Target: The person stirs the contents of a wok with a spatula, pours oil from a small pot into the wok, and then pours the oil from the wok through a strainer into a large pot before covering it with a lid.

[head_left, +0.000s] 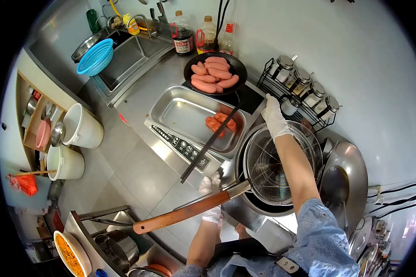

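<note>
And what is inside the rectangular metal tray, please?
A few reddish pieces lie toward one end of the tray, with much of its bare floor visible. Long dark chopsticks cross over it, hiding what is directly beneath them.

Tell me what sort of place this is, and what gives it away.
A kitchen, possibly a commercial one, though that is less certain. The signs are the metal sink, the rack of seasoning jars by the wall, and the black frying pan piled with pink sausages.
</note>
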Tool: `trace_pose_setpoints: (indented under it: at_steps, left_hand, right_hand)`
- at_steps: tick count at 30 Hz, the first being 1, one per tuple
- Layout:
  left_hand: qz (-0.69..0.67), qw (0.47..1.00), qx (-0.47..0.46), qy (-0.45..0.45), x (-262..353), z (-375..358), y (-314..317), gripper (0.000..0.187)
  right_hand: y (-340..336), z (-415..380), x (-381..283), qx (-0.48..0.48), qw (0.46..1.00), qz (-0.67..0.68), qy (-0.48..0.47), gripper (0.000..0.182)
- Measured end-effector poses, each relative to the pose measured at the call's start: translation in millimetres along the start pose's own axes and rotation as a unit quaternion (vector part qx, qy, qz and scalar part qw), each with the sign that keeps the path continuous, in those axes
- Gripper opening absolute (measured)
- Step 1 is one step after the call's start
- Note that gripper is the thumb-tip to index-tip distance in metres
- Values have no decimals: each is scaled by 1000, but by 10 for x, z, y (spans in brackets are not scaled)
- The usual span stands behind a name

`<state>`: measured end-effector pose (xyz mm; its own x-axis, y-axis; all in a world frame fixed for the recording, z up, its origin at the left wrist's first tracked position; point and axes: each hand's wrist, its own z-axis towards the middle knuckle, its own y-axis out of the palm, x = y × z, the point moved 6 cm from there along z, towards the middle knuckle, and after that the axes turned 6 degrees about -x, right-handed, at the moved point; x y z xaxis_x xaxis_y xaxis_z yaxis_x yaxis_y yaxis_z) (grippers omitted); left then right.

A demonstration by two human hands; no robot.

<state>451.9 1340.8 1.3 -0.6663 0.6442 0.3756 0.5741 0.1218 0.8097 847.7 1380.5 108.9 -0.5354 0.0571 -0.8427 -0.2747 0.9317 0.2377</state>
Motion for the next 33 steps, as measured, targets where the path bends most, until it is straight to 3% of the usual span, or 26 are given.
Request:
trace_pose_setpoints:
  at_steps: [2,7,9,11,13,14,15,17,18,20,21,22,23,25,27,29,30,31,33]
  left_hand:
    - [-1,999,34,26,38,0,62,24]
    - [37,996,48,63,132,30,163,26]
    - [30,997,26,73,206,87,118,28]
    - [27,997,29,72,252,184,57,28]
    - [38,997,6,61,322,232,80,31]
    - [63,996,10,57,341,221,116,34]
    - [67,996,15,54,386,205,133,34]
    - [81,995,-49,28,380,176,139,39]
    - [126,992,-20,20,389,41,205,43]
    - [169,983,-71,-26,310,-171,116,42]
    - [199,974,-105,-32,246,-380,107,39]
    - [304,947,-75,-77,66,-451,-203,31]
    - [407,905,-48,-119,-121,-503,-485,24]
    - [368,912,-94,-155,-200,-1155,162,19]
    - [390,894,-117,-186,-354,-1420,358,20]
    - [412,871,-147,-224,-474,-1571,466,21]
    - [399,871,-162,-235,-531,-1604,536,22]
    - [385,871,-177,-247,-594,-1638,607,23]
    - [398,855,-183,-277,-666,-1637,652,21]
  right_hand:
    - [12,56,63,-13,1000,1,6,27]
    - [116,24,103,-45,996,70,-37,30]
    - [93,122,160,-37,999,-13,-12,33]
    - [80,511,379,-42,998,45,-17,35]
    - [72,1095,725,-164,961,221,26,42]
    - [118,563,453,-103,988,106,-50,36]
    - [137,157,216,-99,988,107,-45,36]
    - [49,-497,16,-108,994,1,23,55]
    - [-43,-775,-40,-115,993,-10,-36,52]
    - [-336,-1719,-202,-250,952,106,-138,47]
    - [-484,-2274,-303,-223,963,34,-146,43]
    - [-679,-2841,-373,-212,964,-33,-158,36]
    - [-997,-3184,-195,-230,957,-48,-169,30]
    - [-1548,-3794,210,-257,951,-57,-160,23]
    - [-2103,-4133,737,-134,976,-162,-55,20]
    - [-2517,-4248,1073,-31,989,-138,31,19]
    - [-2800,-4129,1355,-49,932,-348,-86,21]
    - [-2790,-4180,1301,58,993,-90,54,23]
    - [-2927,-3869,1439,80,987,-114,-79,26]
